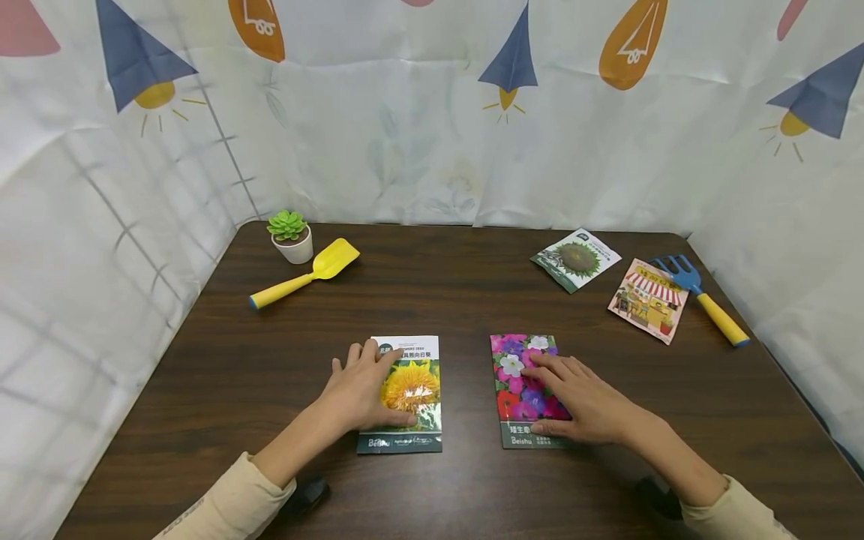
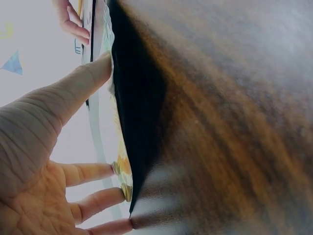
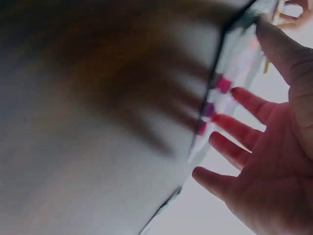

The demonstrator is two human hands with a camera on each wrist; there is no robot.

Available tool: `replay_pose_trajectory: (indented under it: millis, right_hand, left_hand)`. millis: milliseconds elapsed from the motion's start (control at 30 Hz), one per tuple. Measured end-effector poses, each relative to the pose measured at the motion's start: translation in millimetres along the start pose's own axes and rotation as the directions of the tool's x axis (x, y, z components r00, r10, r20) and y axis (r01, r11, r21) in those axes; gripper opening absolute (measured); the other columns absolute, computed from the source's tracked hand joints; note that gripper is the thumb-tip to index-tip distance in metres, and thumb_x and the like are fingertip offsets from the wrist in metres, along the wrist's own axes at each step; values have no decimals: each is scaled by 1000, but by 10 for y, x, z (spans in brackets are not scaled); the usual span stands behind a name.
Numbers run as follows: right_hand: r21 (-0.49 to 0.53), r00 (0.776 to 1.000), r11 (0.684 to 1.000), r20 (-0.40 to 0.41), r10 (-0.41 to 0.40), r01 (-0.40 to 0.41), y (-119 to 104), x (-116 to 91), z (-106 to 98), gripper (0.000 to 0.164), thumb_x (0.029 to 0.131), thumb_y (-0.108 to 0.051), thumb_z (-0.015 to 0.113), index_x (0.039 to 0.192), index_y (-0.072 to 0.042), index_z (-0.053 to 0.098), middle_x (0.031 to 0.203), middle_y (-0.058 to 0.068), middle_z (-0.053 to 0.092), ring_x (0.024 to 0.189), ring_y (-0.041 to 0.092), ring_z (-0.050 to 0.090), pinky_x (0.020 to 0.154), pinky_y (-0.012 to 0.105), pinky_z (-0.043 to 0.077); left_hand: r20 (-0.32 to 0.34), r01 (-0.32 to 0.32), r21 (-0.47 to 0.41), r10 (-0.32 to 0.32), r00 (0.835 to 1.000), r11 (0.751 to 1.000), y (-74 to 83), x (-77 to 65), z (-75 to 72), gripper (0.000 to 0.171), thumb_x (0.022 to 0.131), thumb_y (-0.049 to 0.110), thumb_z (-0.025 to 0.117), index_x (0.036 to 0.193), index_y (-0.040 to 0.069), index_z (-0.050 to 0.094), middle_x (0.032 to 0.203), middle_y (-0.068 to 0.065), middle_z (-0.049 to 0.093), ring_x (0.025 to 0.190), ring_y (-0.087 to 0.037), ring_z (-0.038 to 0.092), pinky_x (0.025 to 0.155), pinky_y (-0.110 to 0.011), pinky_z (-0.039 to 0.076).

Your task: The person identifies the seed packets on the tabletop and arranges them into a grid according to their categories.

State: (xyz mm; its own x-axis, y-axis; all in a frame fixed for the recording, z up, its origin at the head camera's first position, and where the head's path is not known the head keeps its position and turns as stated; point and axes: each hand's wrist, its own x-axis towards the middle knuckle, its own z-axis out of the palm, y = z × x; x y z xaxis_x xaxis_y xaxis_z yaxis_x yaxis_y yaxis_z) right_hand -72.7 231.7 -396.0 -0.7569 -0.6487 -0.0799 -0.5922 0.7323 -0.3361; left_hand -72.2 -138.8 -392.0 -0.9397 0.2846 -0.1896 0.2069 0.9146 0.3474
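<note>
A seed packet with a yellow sunflower picture [image 1: 413, 382] lies in front of me. Over its left side spreads my left hand [image 1: 361, 391], its thumb and fingertips on the packet; the little finger reaches the table in the left wrist view. To the right lies a seed packet with pink and purple flowers [image 1: 514, 382]. My right hand [image 1: 586, 405] covers part of its right side, fingers spread. In the right wrist view the right thumb [image 3: 281, 46] is at one end of this packet, with the other fingertips close over its flower picture.
At the back left, a potted succulent [image 1: 294, 244] stands beside a yellow toy shovel [image 1: 307, 277]. Toward the right are a green-and-white seed packet [image 1: 577, 259] and a pink packet with a shop picture [image 1: 644, 304]. A blue rake with a yellow handle [image 1: 718, 315] overlaps the pink one.
</note>
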Motion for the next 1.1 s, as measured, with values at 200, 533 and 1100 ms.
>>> replay_pose_trajectory:
  millis: [200, 533, 1100]
  right_hand:
    - [-30, 997, 999, -65, -30, 28, -45, 21, -114, 77, 92, -55, 70, 150, -9, 48, 149, 16, 47, 135, 37, 46, 112, 66, 35]
    - [-9, 999, 1000, 42, -24, 24, 13, -17, -86, 80, 91, -57, 70, 151, -8, 48, 153, 21, 44, 138, 45, 43, 110, 69, 34]
    - [14, 999, 1000, -32, -6, 7, 80, 25, -152, 73, 95, -54, 67, 151, -12, 48, 150, 19, 48, 136, 42, 47, 107, 68, 39]
  left_hand:
    - [-2, -4, 0, 4, 1000, 1000, 1, 4, 2, 107, 62, 65, 90, 148, 13, 54, 116, -11, 48, 114, -35, 42, 101, -83, 29]
    - [-3, -12, 3, 12, 1000, 1000, 9, -4, -6, 107, 63, 66, 90, 149, 13, 53, 114, -10, 47, 112, -34, 41, 100, -83, 30]
    - [2, -6, 2, 6, 1000, 1000, -2, -4, -6, 107, 62, 66, 90, 148, 13, 54, 116, -11, 47, 112, -35, 41, 100, -82, 31]
